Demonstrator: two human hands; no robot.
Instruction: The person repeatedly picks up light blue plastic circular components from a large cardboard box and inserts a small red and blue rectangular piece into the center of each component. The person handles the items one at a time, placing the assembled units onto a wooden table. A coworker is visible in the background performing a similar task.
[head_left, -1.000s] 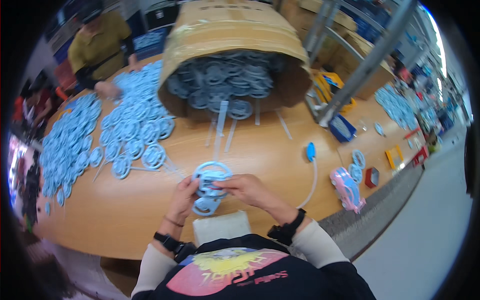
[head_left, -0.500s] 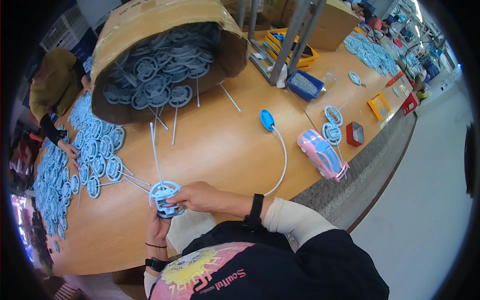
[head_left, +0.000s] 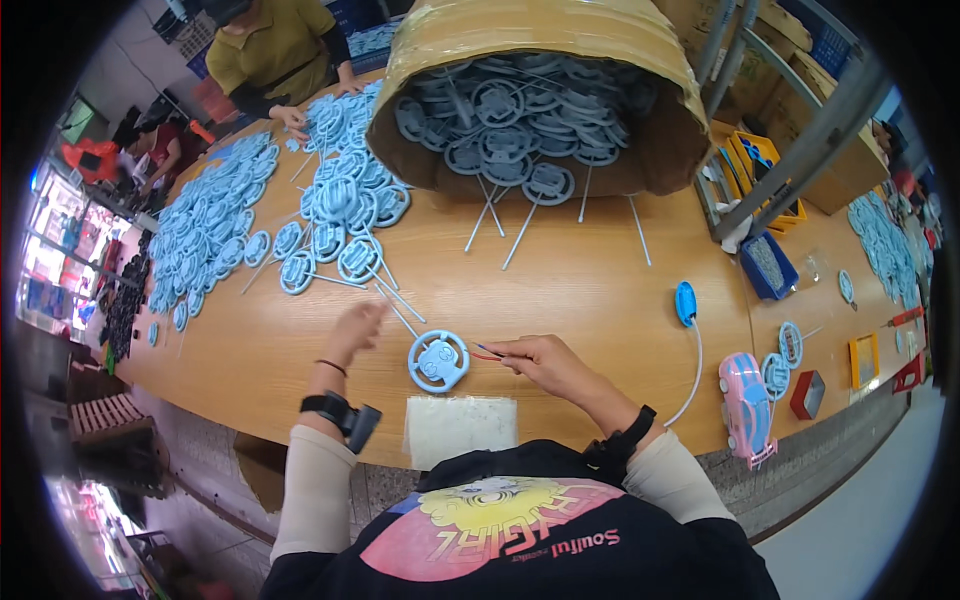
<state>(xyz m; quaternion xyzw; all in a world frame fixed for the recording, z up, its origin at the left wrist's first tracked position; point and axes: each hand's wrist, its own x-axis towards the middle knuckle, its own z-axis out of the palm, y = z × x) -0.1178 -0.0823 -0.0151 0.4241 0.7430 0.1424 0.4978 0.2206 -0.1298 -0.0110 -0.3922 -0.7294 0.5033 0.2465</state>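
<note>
A light-blue toy steering wheel [head_left: 438, 362] lies face up on the table in front of me, its thin rod pointing up and to the left. My left hand [head_left: 352, 335] is beside it on the left, apart from it and blurred by motion; thumb and fingers look spread, with nothing seen between them. Close to the wheel's right side, my right hand [head_left: 548, 364] pinches a slim tool with dark and red arms that looks like tweezers [head_left: 489, 352]. A white sheet [head_left: 462, 428] lies at the table's near edge, just below the wheel.
A large cardboard carton [head_left: 540, 38] on its side holds many grey-blue wheels. Light-blue wheels are heaped [head_left: 215, 225] at the left, near a co-worker [head_left: 275, 55]. Rightward are a blue bulb with a white tube [head_left: 686, 303], a pink toy car [head_left: 746, 405] and a blue bin [head_left: 768, 265].
The wheel has left my hands and now lies on the table, turned over to its face side. My left hand has moved away leftward, my right hand rightward. The view has swung left.
</note>
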